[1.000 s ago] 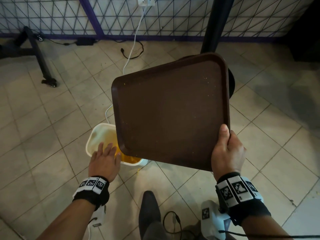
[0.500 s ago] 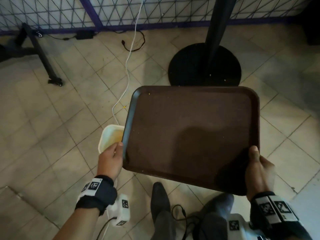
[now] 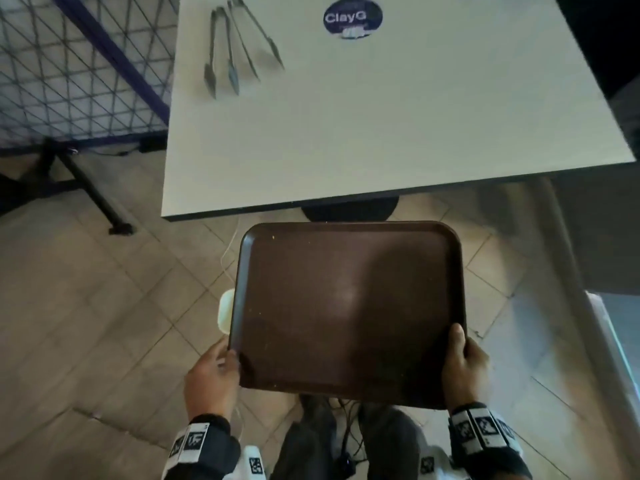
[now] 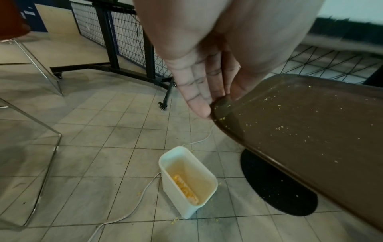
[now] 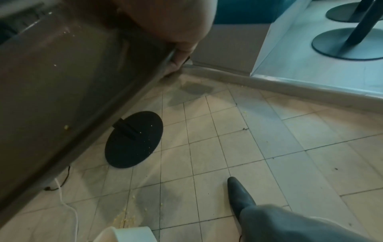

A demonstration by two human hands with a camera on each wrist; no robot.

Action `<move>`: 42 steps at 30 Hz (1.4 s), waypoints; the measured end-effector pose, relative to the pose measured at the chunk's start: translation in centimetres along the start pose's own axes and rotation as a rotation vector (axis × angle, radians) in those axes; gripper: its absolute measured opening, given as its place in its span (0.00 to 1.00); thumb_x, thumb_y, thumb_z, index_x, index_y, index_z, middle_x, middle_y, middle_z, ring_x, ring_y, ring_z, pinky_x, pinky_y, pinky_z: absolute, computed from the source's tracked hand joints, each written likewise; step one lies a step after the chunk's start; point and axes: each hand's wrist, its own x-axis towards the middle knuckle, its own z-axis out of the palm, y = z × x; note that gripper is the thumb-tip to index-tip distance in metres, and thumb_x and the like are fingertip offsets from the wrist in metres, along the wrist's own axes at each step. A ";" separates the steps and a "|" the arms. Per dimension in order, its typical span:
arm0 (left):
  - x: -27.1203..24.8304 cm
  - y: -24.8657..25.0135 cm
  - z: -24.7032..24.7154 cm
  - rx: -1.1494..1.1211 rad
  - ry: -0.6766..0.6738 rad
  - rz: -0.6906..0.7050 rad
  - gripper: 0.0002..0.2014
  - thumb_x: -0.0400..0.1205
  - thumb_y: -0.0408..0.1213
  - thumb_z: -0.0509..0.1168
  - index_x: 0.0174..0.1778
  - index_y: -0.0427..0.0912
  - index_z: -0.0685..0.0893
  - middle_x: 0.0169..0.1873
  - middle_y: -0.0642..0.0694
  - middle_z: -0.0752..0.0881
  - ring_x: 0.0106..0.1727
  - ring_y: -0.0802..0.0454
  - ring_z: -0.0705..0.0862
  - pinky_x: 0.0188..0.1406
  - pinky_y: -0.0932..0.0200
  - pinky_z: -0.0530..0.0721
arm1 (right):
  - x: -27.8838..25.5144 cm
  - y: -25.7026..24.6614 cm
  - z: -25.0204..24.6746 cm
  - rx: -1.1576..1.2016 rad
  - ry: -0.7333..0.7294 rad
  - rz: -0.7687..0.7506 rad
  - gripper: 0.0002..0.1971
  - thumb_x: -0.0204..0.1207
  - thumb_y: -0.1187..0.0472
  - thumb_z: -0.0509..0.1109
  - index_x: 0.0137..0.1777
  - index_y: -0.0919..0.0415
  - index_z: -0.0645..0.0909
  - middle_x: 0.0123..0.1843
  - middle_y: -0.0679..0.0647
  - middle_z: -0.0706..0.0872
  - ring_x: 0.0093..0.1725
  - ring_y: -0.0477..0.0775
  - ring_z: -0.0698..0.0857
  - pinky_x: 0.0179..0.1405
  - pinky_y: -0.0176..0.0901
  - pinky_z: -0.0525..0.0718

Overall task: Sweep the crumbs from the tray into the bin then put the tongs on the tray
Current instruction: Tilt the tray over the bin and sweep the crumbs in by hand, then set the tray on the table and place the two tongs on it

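- Both our hands carry the tray: our left hand cups its near left corner, fingers straight and pressed together against the rim with the thumb on top, and our right hand grips the near right corner, thumb laid on the upper face and fingers curled beneath.
- We hold the tray roughly level above the floor, short of the table and clear of its near edge.
- Below the tray's left edge stands the white bin, with yellow crumbs lying in its bottom.
- We judge the sweeping largely done: the tray's face is mostly bare, though the left wrist view shows fine specks scattered across it, and some crumbs lie on the tiles beside the bin.
- Farthest from the tray, at the table's far left part, lie two pairs of metal tongs, side by side and untouched.
- What is left, as we read it: set the tray on the table, then lay the tongs on it.
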 end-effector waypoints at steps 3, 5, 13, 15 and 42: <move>-2.7 3.3 -3.4 0.019 0.008 0.004 0.13 0.81 0.40 0.67 0.61 0.45 0.88 0.51 0.41 0.91 0.54 0.41 0.86 0.55 0.51 0.80 | -1.1 -3.1 -4.4 0.006 0.026 -0.042 0.20 0.84 0.47 0.57 0.42 0.59 0.82 0.34 0.56 0.83 0.33 0.52 0.81 0.29 0.34 0.69; -4.3 5.3 -5.1 0.014 0.001 -0.005 0.12 0.80 0.40 0.69 0.58 0.44 0.89 0.49 0.41 0.91 0.53 0.41 0.87 0.54 0.51 0.79 | -1.2 -4.7 -7.1 0.001 0.023 -0.060 0.19 0.84 0.49 0.59 0.39 0.60 0.83 0.33 0.55 0.83 0.33 0.50 0.81 0.29 0.35 0.69; -8.8 11.1 -7.7 -0.044 0.023 0.019 0.10 0.76 0.37 0.74 0.53 0.44 0.91 0.36 0.49 0.87 0.42 0.48 0.85 0.54 0.52 0.80 | 0.1 -9.7 -13.8 0.017 0.068 -0.122 0.18 0.83 0.54 0.63 0.32 0.62 0.81 0.28 0.59 0.80 0.33 0.62 0.79 0.35 0.45 0.72; -8.9 12.5 -8.2 -0.046 0.049 0.062 0.10 0.76 0.37 0.74 0.52 0.44 0.91 0.35 0.50 0.86 0.41 0.48 0.86 0.54 0.51 0.81 | 0.7 -10.8 -14.8 0.030 0.066 -0.140 0.19 0.82 0.52 0.64 0.32 0.60 0.80 0.28 0.61 0.80 0.36 0.64 0.81 0.37 0.48 0.73; 11.9 39.5 -7.6 -0.105 -0.045 0.257 0.05 0.78 0.39 0.71 0.47 0.53 0.87 0.40 0.52 0.87 0.42 0.47 0.84 0.45 0.57 0.75 | 20.9 -35.0 -9.1 -0.011 0.270 -0.181 0.10 0.75 0.61 0.62 0.54 0.58 0.79 0.57 0.65 0.82 0.53 0.66 0.80 0.52 0.53 0.74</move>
